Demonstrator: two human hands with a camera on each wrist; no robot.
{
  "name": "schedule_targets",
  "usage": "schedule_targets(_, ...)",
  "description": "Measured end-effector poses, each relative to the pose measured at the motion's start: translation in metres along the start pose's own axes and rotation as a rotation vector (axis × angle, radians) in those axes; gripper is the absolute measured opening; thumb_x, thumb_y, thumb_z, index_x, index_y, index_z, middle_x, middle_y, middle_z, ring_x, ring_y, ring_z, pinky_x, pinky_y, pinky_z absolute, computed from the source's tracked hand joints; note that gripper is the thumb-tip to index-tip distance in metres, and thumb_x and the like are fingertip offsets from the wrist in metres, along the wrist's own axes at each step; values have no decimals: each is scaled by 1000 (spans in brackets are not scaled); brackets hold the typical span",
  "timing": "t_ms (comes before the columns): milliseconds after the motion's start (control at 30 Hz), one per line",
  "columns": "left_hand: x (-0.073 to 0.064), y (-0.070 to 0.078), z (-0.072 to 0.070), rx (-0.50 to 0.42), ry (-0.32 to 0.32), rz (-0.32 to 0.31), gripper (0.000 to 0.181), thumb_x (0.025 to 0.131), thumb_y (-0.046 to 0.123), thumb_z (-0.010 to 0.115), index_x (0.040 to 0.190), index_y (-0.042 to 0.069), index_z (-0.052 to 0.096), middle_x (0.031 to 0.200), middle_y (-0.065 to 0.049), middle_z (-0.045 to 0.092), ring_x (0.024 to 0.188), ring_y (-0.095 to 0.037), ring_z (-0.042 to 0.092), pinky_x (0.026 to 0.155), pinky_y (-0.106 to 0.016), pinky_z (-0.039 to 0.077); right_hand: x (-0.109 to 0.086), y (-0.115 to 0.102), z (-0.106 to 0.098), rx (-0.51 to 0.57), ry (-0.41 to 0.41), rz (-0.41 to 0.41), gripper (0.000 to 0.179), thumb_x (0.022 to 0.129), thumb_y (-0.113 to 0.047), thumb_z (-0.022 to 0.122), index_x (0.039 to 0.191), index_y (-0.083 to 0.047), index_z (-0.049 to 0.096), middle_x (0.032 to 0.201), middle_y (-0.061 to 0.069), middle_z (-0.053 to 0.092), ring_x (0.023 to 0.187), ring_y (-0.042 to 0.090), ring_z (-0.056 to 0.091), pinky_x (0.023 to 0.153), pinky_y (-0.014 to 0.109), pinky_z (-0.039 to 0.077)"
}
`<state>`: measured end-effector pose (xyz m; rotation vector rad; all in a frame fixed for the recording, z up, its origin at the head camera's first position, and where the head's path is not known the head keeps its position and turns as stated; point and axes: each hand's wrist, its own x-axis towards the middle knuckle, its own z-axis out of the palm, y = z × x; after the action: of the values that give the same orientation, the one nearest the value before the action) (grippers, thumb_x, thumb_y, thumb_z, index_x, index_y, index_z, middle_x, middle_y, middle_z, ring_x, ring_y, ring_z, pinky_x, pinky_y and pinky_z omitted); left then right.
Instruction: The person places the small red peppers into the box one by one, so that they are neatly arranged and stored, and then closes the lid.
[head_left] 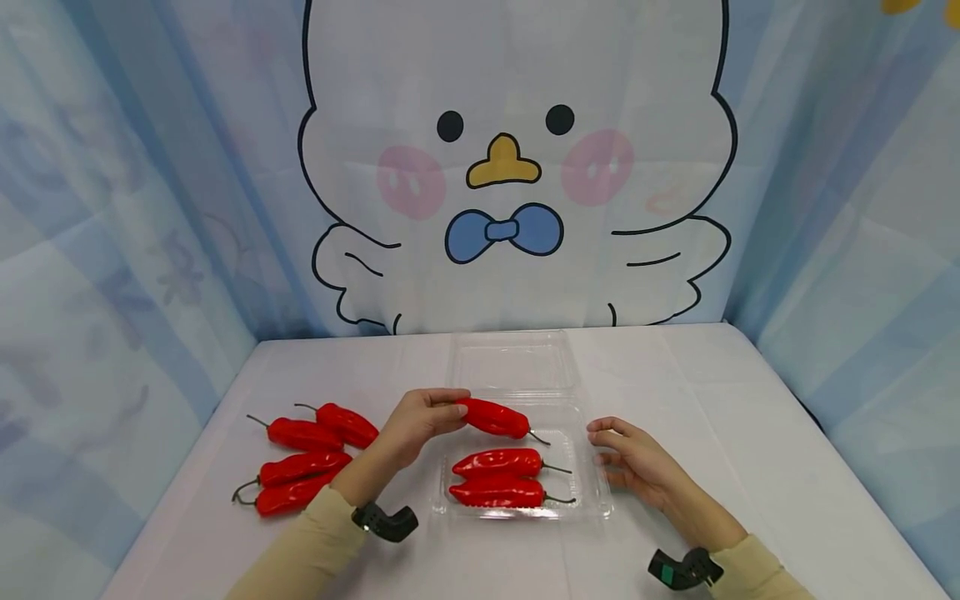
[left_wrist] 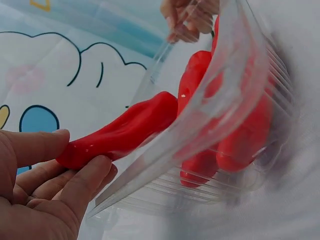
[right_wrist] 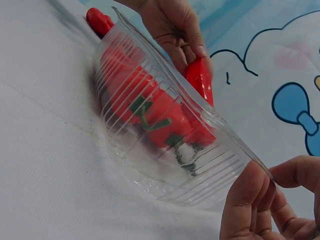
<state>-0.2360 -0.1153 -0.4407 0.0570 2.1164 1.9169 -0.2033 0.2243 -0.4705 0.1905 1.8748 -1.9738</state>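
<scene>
My left hand [head_left: 420,422] grips a red chili pepper [head_left: 495,418] by its tapered end, its green stem pointing right. This pepper hangs tilted over the back part of a clear plastic clamshell box [head_left: 517,514]. Two more red chili peppers, a rear one [head_left: 497,462] and a front one [head_left: 497,492], lie side by side in the box, stems to the right. At the box's right side, my right hand [head_left: 637,460] pinches the rim between thumb and fingers, as the right wrist view shows at the rim's corner [right_wrist: 252,159].
The box's clear lid [head_left: 513,364] lies folded back behind it. To the left, several red peppers [head_left: 303,434] rest on the white-covered table [head_left: 757,433], partly behind my left arm. A curtain with a cartoon bird [head_left: 510,283] hangs along the table's back edge.
</scene>
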Motion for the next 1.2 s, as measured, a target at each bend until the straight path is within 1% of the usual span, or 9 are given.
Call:
schedule_targets(200, -2, 0, 0, 68, 16, 10, 38, 98, 10, 69, 133, -5, 66, 124, -18, 72, 109, -28, 74, 99, -51, 55, 1, 1, 1, 12, 3, 2, 23, 103, -20, 61, 122, -10, 54, 104, -1, 54, 77, 8, 57, 60, 19, 52)
schedule_targets(300, -3, 1, 0, 139, 41, 15, 38, 96, 11, 71, 131, -3, 68, 121, -16, 74, 106, -25, 73, 97, -49, 57, 0, 1, 1, 18, 1, 0, 22, 103, -19, 61, 122, -10, 54, 104, -1, 54, 77, 8, 57, 60, 19, 52)
schedule_targets(400, -5, 3, -1, 259, 69, 37, 37, 94, 12, 73, 129, 1, 70, 121, -13, 75, 105, -23, 73, 95, -44, 60, -1, 1, 1, 15, -7, -4, 23, 103, -20, 60, 123, -9, 54, 105, -1, 53, 78, 8, 57, 60, 19, 52)
schedule_targets(567, -10, 7, 1, 472, 91, 107, 33, 95, 9, 73, 127, 3, 72, 119, -12, 75, 104, -25, 72, 89, -40, 62, -1, 1, 1, 16, -3, -4, 24, 103, -20, 61, 123, -10, 53, 105, -1, 53, 77, 8, 57, 60, 19, 52)
schedule_targets(700, -14, 11, 5, 579, 110, 155, 31, 95, 8, 72, 126, 3, 73, 118, -13, 76, 103, -26, 73, 86, -40, 63, -1, 1, 0, 18, 2, -3, 24, 103, -20, 61, 123, -10, 53, 104, 0, 53, 77, 9, 57, 59, 19, 52)
schedule_targets(800, -16, 12, 6, 624, 127, 181, 30, 96, 8, 70, 126, 3, 73, 118, -14, 76, 104, -28, 73, 86, -41, 63, -1, 0, 0, 18, -3, -6, 23, 103, -20, 61, 122, -10, 53, 104, 0, 53, 77, 9, 57, 60, 19, 52)
schedule_targets(967, -17, 10, 8, 666, 138, 196, 30, 96, 7, 70, 126, 3, 73, 120, -16, 75, 107, -30, 73, 87, -42, 62, -1, -1, 0, 28, -11, -7, 20, 103, -19, 61, 120, -11, 54, 103, -1, 53, 77, 8, 57, 60, 19, 52)
schedule_targets(1200, -19, 12, 9, 670, 148, 200, 29, 96, 6, 70, 125, 3, 74, 120, -16, 75, 108, -31, 74, 87, -42, 62, -1, 1, 0, 21, -9, -4, 23, 103, -20, 61, 122, -10, 53, 105, 0, 52, 78, 9, 57, 60, 19, 53)
